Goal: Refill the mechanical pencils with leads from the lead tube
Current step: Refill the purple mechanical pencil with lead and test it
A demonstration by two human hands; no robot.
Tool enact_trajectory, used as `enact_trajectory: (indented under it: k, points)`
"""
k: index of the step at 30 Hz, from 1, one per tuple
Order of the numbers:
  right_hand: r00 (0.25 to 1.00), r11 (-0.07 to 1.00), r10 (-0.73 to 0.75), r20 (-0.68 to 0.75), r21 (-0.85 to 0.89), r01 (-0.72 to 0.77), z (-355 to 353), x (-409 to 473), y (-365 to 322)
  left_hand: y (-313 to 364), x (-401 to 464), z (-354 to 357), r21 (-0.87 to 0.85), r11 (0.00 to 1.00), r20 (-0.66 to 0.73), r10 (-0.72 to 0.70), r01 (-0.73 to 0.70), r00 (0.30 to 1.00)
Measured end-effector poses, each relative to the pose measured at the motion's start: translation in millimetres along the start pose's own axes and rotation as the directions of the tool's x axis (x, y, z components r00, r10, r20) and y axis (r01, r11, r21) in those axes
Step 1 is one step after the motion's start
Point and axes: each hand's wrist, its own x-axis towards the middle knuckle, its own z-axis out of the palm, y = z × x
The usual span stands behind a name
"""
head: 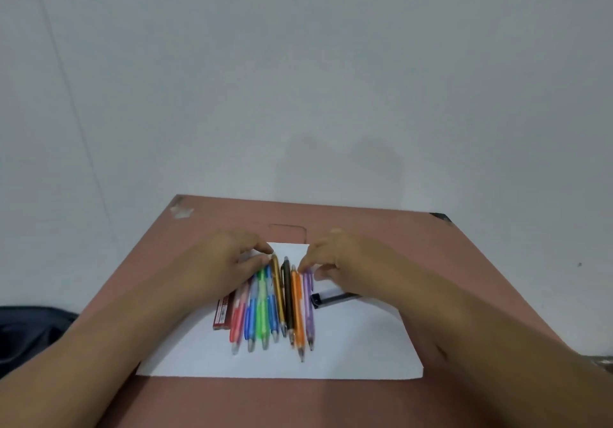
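Note:
Several mechanical pencils lie side by side on a white sheet (348,354), tips toward me: pink (236,323), blue (249,324), green (262,314), gold (278,291), black (288,298), orange (298,311) and purple (309,308). My left hand (232,258) rests on the far ends of the left-side pencils, fingers curled over them. At the far ends of the orange and purple pencils, the fingertips of my right hand (345,258) touch. A dark red lead case (223,313) lies left of the row. A black lead tube (331,299) lies right of it, partly under my right wrist.
The sheet sits on a reddish-brown desk (464,261) that stands against a pale wall. A dark bag (30,331) shows at the lower left beyond the desk edge.

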Motion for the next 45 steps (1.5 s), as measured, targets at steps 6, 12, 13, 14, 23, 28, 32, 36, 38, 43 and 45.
enact_trajectory:
  k: [6,12,13,14,23,28,32,36,38,43,45]
  points:
    - [0.994,0.989,-0.106,0.015,-0.099,0.107,7.6,4.7,12.1,-0.3,0.5,-1.4,-0.028,0.999,-0.015,0.017,-0.017,1.000]
    - [0.996,0.988,-0.093,-0.015,-0.128,0.091,-15.0,4.0,16.0,6.3,-3.3,-1.0,-0.190,0.980,-0.128,0.037,-0.061,0.991]
    - [0.999,0.993,-0.033,0.040,-0.109,0.037,-20.6,8.6,15.5,8.4,-4.5,-1.2,-0.234,0.969,-0.146,0.038,-0.072,0.989]
    - [0.992,0.978,-0.038,0.117,-0.197,0.060,-23.9,16.0,20.9,11.3,-6.0,-2.1,-0.284,0.955,-0.159,0.040,-0.084,0.987]
    - [0.948,0.954,0.290,-0.133,-0.032,-0.297,-20.4,11.3,46.7,14.7,-4.4,-1.3,-0.237,0.959,-0.258,0.090,-0.153,0.962]
    - [0.921,0.936,0.297,-0.253,0.269,-0.228,-22.2,3.4,-21.3,13.0,1.6,0.6,-0.016,0.983,-0.282,0.173,-0.185,0.944]
    - [0.806,0.726,0.530,-0.263,0.631,-0.272,-19.7,8.3,-29.7,9.5,2.1,-0.4,-0.050,0.985,-0.296,0.144,-0.166,0.944]
    - [0.709,0.464,0.690,-0.143,0.840,-0.282,-15.3,9.6,-28.2,5.5,4.2,1.3,-0.085,0.989,-0.307,0.089,-0.121,0.948]
    - [0.699,0.452,0.703,-0.128,0.839,-0.301,-11.6,8.9,-22.1,4.1,5.4,1.6,-0.097,0.988,-0.314,0.083,-0.119,0.946]
    - [0.808,0.794,0.561,-0.179,0.393,-0.464,-7.1,4.1,-0.2,-1.2,7.2,3.2,-0.082,0.991,-0.293,0.076,-0.104,0.953]
    - [0.838,0.830,0.542,-0.069,0.203,-0.520,-9.4,8.5,6.0,-3.3,8.5,5.0,-0.082,0.992,-0.271,0.071,-0.096,0.960]
